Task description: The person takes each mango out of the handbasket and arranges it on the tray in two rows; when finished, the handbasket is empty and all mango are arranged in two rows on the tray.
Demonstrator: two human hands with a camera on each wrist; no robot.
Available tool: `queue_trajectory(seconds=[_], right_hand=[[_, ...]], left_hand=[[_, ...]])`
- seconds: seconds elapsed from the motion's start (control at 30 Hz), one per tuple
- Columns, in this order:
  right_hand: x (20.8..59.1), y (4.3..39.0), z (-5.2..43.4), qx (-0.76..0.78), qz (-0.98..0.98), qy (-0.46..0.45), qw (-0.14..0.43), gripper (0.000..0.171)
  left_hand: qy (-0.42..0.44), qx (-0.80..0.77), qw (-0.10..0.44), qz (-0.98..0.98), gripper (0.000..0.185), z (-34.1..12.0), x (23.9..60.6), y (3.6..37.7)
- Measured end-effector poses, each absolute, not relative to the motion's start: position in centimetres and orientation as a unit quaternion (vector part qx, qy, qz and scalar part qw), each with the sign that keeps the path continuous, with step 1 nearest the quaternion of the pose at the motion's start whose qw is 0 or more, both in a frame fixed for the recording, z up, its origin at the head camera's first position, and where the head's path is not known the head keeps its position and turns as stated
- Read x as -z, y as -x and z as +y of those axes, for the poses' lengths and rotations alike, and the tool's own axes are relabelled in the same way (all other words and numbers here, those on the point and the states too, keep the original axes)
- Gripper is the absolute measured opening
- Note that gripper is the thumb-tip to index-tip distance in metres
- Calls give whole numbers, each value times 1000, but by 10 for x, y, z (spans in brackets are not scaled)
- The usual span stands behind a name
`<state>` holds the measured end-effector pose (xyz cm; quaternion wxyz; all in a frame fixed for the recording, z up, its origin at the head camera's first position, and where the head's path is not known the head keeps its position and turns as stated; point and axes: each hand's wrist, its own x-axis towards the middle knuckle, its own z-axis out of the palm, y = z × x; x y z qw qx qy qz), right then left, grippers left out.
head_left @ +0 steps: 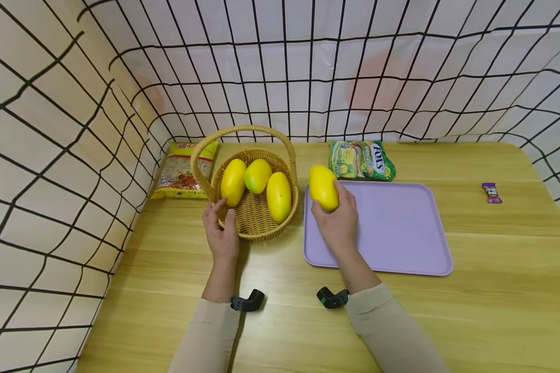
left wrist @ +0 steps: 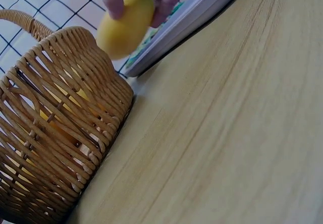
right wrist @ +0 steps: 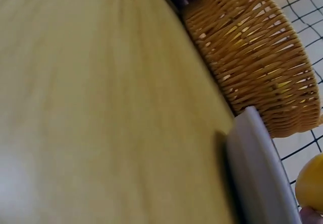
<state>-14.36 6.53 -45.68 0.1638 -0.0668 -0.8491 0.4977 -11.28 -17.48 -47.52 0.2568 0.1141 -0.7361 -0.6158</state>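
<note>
Gridded cloth walls a wooden bench [head_left: 494, 311], two hands at work.

Right grip [head_left: 338, 220] holds a yellow mango [head_left: 323, 187] above the near-left corner of the lilac tray [head_left: 401, 233]. Left grip [head_left: 221, 233], fingers curled, holds the rim of the basket [head_left: 254, 223] just left of the mango; three more mangoes [head_left: 278, 196] lie inside. Beyond sit two snack bags [head_left: 361, 160].
</note>
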Motion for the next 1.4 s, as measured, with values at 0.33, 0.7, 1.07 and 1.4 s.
queue_trajectory(seconds=[0.33,0.7,1.07,1.4], right_hand=[[462,144,67,-484,-861,79,137,74],[461,145,69,-476,-871,73,102,78],[459,144,71,-480,-871,65,79,79],[458,146,73,-474,-874,73,73,80]], left_hand=[[-122,611,245,-743,31,-174,474,113],[-87,629,257,-729,32,-163,441,102],[-98,623,251,-735,32,-163,441,101],[-103,620,249,-737,32,-163,442,101]])
